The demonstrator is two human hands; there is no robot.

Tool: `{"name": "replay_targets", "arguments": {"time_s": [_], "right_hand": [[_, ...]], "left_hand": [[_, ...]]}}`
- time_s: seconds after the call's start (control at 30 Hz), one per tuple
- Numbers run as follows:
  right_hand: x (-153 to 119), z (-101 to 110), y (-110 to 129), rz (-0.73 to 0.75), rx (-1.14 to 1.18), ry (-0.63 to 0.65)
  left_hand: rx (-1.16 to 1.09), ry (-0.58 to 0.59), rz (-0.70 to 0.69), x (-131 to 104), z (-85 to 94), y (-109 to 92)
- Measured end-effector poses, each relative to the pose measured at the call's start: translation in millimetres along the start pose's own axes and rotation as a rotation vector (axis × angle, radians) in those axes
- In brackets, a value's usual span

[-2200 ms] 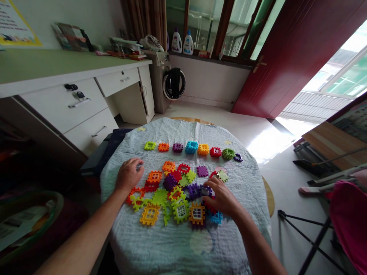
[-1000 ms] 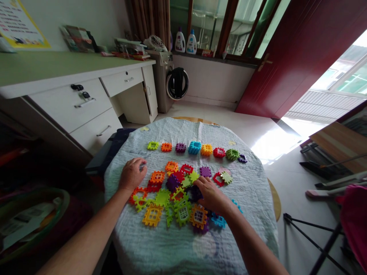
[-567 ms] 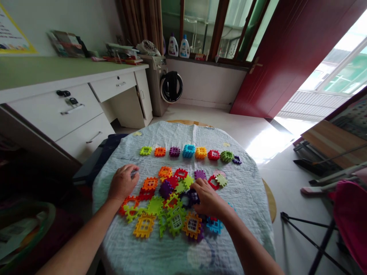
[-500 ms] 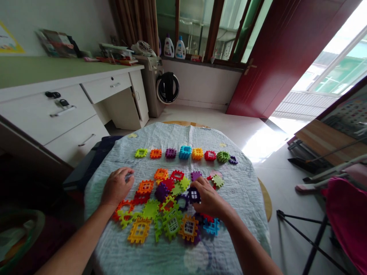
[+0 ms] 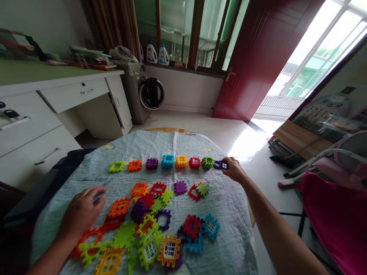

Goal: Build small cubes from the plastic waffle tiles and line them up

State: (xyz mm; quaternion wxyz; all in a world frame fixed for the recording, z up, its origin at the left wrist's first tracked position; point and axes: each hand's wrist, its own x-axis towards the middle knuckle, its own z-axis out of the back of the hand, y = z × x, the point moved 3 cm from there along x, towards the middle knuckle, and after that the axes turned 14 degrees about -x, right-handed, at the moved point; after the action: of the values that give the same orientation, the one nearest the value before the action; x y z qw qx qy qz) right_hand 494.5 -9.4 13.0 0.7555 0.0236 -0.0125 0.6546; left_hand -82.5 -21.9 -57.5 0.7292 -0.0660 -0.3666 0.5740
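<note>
My right hand (image 5: 234, 170) is closed on a dark purple plastic building tile (image 5: 224, 165) with a white window grid. It holds the tile at the right end of a row, against or just beside another dark purple tile (image 5: 217, 164); I cannot tell if they touch. Left of that pair is a stacked green block (image 5: 207, 162), then a red one (image 5: 194, 162). My left hand (image 5: 83, 210) rests on the cloth left of the loose pile, fingers bent and thumb apart, with no tile visible in it. Nearest to it lies an orange window tile (image 5: 119, 207).
The row continues left with yellow (image 5: 181, 161), blue (image 5: 168, 161), purple (image 5: 151, 163), orange (image 5: 134, 165) and lime (image 5: 116, 167) blocks. Loose tiles cover the front of the cloth-covered round table (image 5: 226, 217). A pink chair (image 5: 329, 214) stands to the right.
My right hand has carried the dark window tile from the loose pile up and right to the row's end. My left hand stays beside the pile. The view has shifted to the right.
</note>
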Motion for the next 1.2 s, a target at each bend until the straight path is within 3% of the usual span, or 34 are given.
{"name": "replay_targets", "arguments": {"time_s": [0.4, 0.73, 0.83, 0.97, 1.07, 1.2], "right_hand": [[52, -31, -7, 0.071, -0.050, 0.117], [60, -41, -6, 0.107, -0.037, 0.118], [50, -36, -10, 0.082, -0.004, 0.071], [15, -30, -8, 0.021, 0.188, -0.135], [-22, -32, 8, -0.008, 0.400, -0.222], [-61, -48, 42, -0.065, 0.543, -0.217]], "left_hand": [[0.074, 0.049, -0.030, -2, -2.2, 15], [0.080, 0.002, -0.066, -5, -2.8, 12], [0.066, -0.007, -0.065, -5, -2.8, 10], [0.047, -0.011, -0.042, -4, -2.5, 7], [0.039, -0.006, -0.033, -4, -1.9, 4], [0.035, 0.002, -0.034, -3, -0.2, 0]]}}
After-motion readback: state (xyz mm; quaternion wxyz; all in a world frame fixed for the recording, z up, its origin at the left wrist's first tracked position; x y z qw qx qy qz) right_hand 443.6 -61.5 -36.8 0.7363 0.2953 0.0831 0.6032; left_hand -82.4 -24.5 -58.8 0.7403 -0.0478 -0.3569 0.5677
